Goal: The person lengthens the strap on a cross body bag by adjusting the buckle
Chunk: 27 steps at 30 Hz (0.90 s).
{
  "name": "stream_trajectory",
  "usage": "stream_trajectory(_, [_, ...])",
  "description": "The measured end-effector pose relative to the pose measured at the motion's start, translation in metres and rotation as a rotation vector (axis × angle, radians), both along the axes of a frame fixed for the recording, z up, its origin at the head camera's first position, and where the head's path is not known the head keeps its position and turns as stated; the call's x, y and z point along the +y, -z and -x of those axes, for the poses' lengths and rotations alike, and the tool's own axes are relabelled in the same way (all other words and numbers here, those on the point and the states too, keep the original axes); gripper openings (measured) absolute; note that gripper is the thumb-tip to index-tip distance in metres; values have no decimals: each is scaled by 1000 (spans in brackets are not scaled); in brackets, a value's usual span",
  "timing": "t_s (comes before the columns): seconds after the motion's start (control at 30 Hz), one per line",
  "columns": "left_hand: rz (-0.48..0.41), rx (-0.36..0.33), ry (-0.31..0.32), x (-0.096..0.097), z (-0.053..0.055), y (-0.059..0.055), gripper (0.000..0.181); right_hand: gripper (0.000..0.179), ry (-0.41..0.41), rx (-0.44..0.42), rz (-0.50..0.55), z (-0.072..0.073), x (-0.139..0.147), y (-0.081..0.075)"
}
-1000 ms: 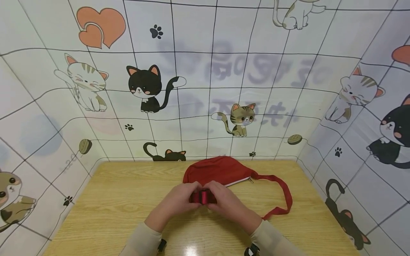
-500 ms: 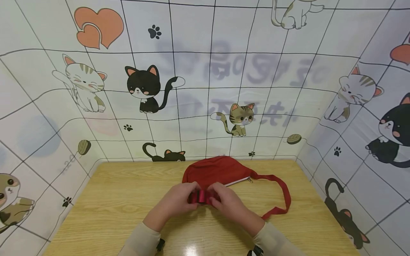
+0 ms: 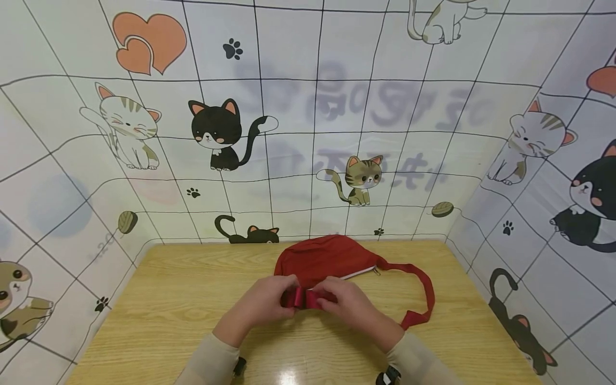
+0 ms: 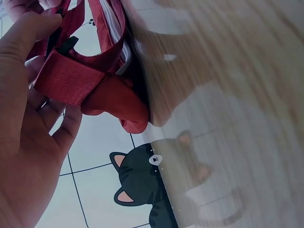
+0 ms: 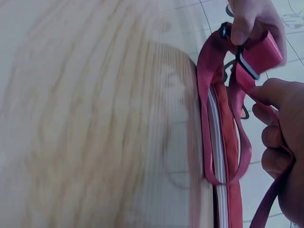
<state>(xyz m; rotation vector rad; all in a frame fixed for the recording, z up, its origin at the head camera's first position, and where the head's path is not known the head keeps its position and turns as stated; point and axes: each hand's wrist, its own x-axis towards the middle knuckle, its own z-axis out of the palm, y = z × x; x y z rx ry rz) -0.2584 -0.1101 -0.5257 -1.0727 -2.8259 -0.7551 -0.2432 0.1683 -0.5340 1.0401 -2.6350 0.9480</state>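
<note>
A red waist bag (image 3: pixel 322 259) with a white zipper lies near the back of the table. In front of it my left hand (image 3: pixel 267 302) pinches its red strap (image 5: pixel 266 52) at a black slider buckle (image 5: pixel 248 66), with thumb and fingers. Just to the right, my right hand (image 3: pixel 350 306) grips the strap between thumb and curled fingers, and the band runs on through the palm. A loop of strap hangs between the hands beside the zipper in the right wrist view. From the head, the fingers hide most of the buckle.
The strap's far part curves over the right of the wooden table (image 3: pixel 183 299). A white sheet (image 3: pixel 298 123) printed with cats and grid lines surrounds the table at the back and both sides. Dark wrist-worn devices show below both sleeves.
My right hand has shifted slightly right, away from the left hand, and more strap shows between them. The strap's curve at the right has drawn in a little. The bag stays put.
</note>
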Motion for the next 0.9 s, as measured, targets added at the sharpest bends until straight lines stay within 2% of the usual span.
stream_trajectory(0.27, [9,-8,-16,-3,1,-1,40,24,-11,-29,-27,3,20,-3])
stream_trajectory(0.43, [13,-4,-18,-3,0,-2,40,23,-23,-15,-37,5,26,-2])
stream_trajectory(0.6, [18,-1,-24,-3,-1,-3,39,20,-15,10,-55,3,24,-2])
stream_trajectory(0.77, [10,-1,-18,-4,-2,-4,37,18,27,-49,-72,-1,16,0])
stream_trajectory(0.9, [-1,-13,-14,-4,-2,-5,37,20,27,-75,-53,-2,7,4])
